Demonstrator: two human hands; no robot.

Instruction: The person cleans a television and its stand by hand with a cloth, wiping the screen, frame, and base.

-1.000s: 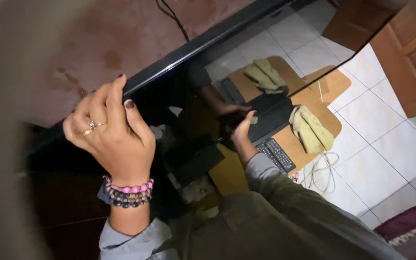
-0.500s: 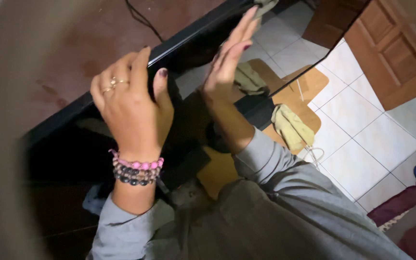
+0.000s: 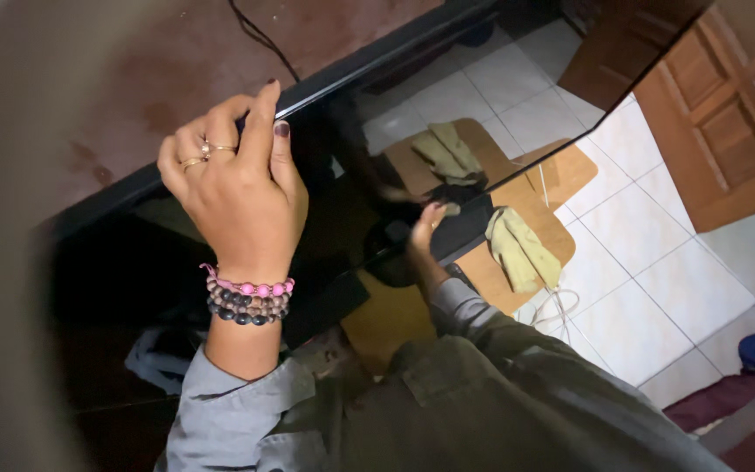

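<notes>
A large black flat screen (image 3: 369, 122) is tilted in front of me, and its glossy face mirrors the room. My left hand (image 3: 238, 188), with rings and beaded bracelets at the wrist, grips the screen's upper frame, the thumb on the glass and the fingers over the edge. My right hand (image 3: 428, 229), in a grey sleeve, reaches forward to the screen's lower edge, where its fingers curl onto the rim. It is dim there, so the grip is hard to make out.
A low wooden table (image 3: 561, 175) below holds a black keyboard (image 3: 469, 223) and olive cloths (image 3: 522, 249). There is a white tiled floor (image 3: 657, 262), a wooden door (image 3: 727, 131) at the right, a reddish wall (image 3: 107, 79) with a black cable (image 3: 259, 39), and white cords (image 3: 552, 306) by the table.
My right hand has dropped from lying flat and raised against the glass to the screen's lower edge. My left hand has kept its hold on the upper frame.
</notes>
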